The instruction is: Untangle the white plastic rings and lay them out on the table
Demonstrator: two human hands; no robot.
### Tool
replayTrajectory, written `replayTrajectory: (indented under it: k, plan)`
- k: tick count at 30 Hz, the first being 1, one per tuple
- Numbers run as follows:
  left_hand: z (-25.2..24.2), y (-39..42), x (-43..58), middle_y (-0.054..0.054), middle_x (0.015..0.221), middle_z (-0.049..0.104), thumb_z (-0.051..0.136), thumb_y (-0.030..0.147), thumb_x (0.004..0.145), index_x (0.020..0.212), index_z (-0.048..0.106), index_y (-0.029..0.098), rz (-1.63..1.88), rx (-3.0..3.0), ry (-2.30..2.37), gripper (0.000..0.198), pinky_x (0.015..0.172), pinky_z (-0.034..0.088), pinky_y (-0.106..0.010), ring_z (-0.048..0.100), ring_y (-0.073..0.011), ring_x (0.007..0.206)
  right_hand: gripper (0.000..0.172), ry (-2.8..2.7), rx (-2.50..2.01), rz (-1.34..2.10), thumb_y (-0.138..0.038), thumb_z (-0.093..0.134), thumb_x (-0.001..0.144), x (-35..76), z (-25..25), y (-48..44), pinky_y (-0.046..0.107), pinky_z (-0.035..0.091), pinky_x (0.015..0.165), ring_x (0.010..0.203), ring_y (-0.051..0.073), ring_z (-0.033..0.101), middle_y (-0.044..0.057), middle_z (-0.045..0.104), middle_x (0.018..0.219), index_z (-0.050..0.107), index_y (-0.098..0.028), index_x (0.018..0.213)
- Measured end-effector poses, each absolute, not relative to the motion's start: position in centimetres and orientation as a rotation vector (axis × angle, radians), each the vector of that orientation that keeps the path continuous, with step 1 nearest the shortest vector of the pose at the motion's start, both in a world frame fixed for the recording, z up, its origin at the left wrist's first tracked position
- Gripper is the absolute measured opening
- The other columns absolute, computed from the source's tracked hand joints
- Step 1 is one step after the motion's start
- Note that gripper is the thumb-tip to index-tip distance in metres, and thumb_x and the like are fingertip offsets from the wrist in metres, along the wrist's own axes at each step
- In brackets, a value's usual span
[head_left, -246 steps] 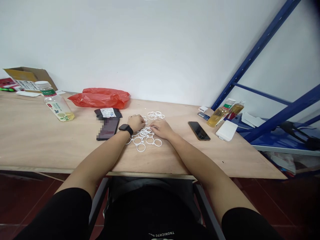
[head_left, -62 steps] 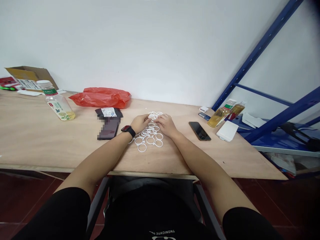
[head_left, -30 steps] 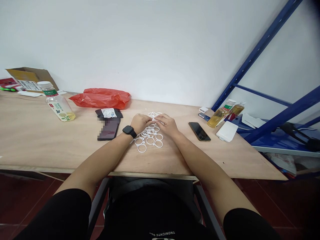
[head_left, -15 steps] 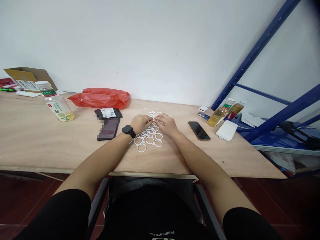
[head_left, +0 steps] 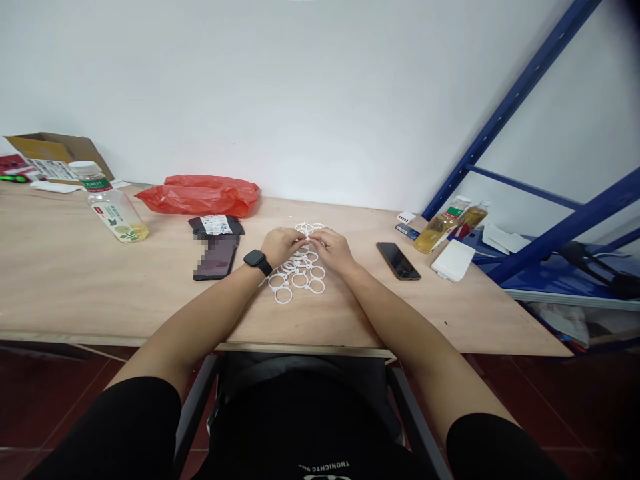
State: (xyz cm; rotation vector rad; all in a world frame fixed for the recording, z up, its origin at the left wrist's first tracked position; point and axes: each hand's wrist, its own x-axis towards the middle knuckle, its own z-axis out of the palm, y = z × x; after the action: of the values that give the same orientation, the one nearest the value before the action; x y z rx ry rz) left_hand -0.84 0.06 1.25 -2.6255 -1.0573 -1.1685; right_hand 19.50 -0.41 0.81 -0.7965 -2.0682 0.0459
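White plastic rings [head_left: 283, 295], many linked by small joints, lie in a cluster on the wooden table [head_left: 340, 320]. At the far end of the cluster my left hand [head_left: 281, 245], with a black watch [head_left: 257, 261] on its wrist, pinches part of a white ring between thumb and fingers. Facing it, my right hand [head_left: 333, 248] is closed in a pinch on the white rings too. The fingertips almost meet, and they cover the exact spot being gripped. Several rings spread out below and between the hands.
Left of the rings lie a black packet [head_left: 217, 225], a dark, partly blurred phone-like item [head_left: 220, 259], a red plastic bag [head_left: 200, 195] and a tilted bottle [head_left: 117, 210]. To the right are a phone [head_left: 399, 261], a white case [head_left: 453, 260], a tea bottle [head_left: 440, 227] and a blue rack [head_left: 515, 100].
Both hands stay at the same place with their pinch on the rings. Only a very slight shift of the fingers and of the camera shows.
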Motion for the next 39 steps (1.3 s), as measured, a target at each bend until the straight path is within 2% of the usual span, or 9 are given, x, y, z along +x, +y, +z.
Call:
replayTrajectory:
  k: [7,13,16,19,24,27,32,35,39]
  plan:
    - [1.4,-0.2,-0.8,-0.007,0.086,0.072,0.051,0.036,0.097,0.089,0.070,0.018,-1.128,-2.644,-1.035,0.028,0.077,0.044,-0.032,0.066,-0.0186,0.080,0.023,-2.101,-0.870,0.076,-0.031,0.049,0.096,19.2,0.8,-0.4,0.036,0.051,0.085,0.095,0.022,0.064,0.007,0.071,0.097,0.071,-0.023,0.099]
    - [1.9,-0.5,-0.7,-0.007,0.082,0.070,0.056,0.032,0.090,0.083,0.070,0.017,-1.005,-2.638,-1.096,0.021,0.081,0.042,-0.036,0.064,-0.0209,0.082,0.023,-1.980,-0.944,0.178,-0.032,0.053,0.092,19.2,1.1,-0.5,0.034,0.051,0.086,0.094,0.021,0.066,0.005,0.073,0.101,0.069,-0.024,0.106]
    - [2.1,-0.6,-0.7,-0.008,0.091,0.070,0.061,0.033,0.086,0.081,0.071,0.018,-0.863,-2.682,-1.016,0.019,0.084,0.042,-0.037,0.062,-0.0228,0.088,0.025,-1.865,-0.985,0.254,-0.030,0.050,0.090,19.6,1.0,-0.3,0.033,0.051,0.083,0.090,0.020,0.066,0.005,0.072,0.101,0.067,-0.022,0.107]
    - [2.1,-0.7,-0.7,-0.009,0.101,0.070,0.064,0.038,0.084,0.084,0.073,0.019,-0.795,-2.772,-0.912,0.021,0.086,0.042,-0.037,0.062,-0.0231,0.093,0.027,-1.810,-0.984,0.323,-0.021,0.044,0.084,20.0,0.8,0.0,0.033,0.051,0.079,0.082,0.019,0.064,0.004,0.070,0.091,0.065,-0.020,0.102]
    - [1.9,-0.7,-0.4,-0.009,0.096,0.071,0.061,0.046,0.088,0.089,0.073,0.018,-0.882,-2.804,-0.884,0.030,0.086,0.044,-0.036,0.063,-0.0227,0.092,0.029,-1.709,-0.962,0.467,-0.018,0.041,0.076,19.7,0.7,0.1,0.030,0.049,0.066,0.067,0.016,0.055,0.002,0.061,0.082,0.061,-0.019,0.097]
    - [1.6,-0.6,-0.1,-0.009,0.094,0.072,0.058,0.043,0.091,0.098,0.073,0.018,-0.980,-2.781,-0.935,0.030,0.084,0.045,-0.036,0.064,-0.0224,0.091,0.027,-1.631,-0.907,0.655,-0.019,0.041,0.073,19.1,0.6,0.4,0.026,0.047,0.058,0.066,0.015,0.051,0.001,0.057,0.081,0.057,-0.021,0.095]
    - [1.2,-0.5,0.1,-0.007,0.089,0.073,0.055,0.033,0.095,0.106,0.072,0.020,-1.100,-2.858,-0.919,0.025,0.080,0.047,-0.032,0.064,-0.0180,0.081,0.024,-1.551,-0.845,0.864,-0.019,0.044,0.067,18.9,0.0,1.7,0.025,0.046,0.054,0.062,0.013,0.050,0.000,0.054,0.078,0.052,-0.022,0.089]
    - [1.2,-0.8,0.3,-0.006,0.087,0.072,0.056,0.030,0.093,0.102,0.072,0.020,-1.175,-2.867,-0.937,0.022,0.078,0.048,-0.031,0.064,-0.0168,0.080,0.021,-1.551,-0.846,0.878,-0.022,0.051,0.069,19.0,-0.4,2.0,0.026,0.048,0.058,0.064,0.013,0.054,0.000,0.057,0.079,0.053,-0.022,0.091]
    - [1.5,-1.2,0.4,-0.005,0.081,0.071,0.058,0.026,0.087,0.089,0.072,0.017,-1.271,-2.799,-1.014,0.016,0.076,0.049,-0.030,0.063,-0.0163,0.075,0.019,-1.692,-0.858,0.739,-0.030,0.059,0.077,19.0,-0.2,1.0,0.032,0.053,0.075,0.080,0.017,0.063,0.003,0.066,0.086,0.062,-0.020,0.092]
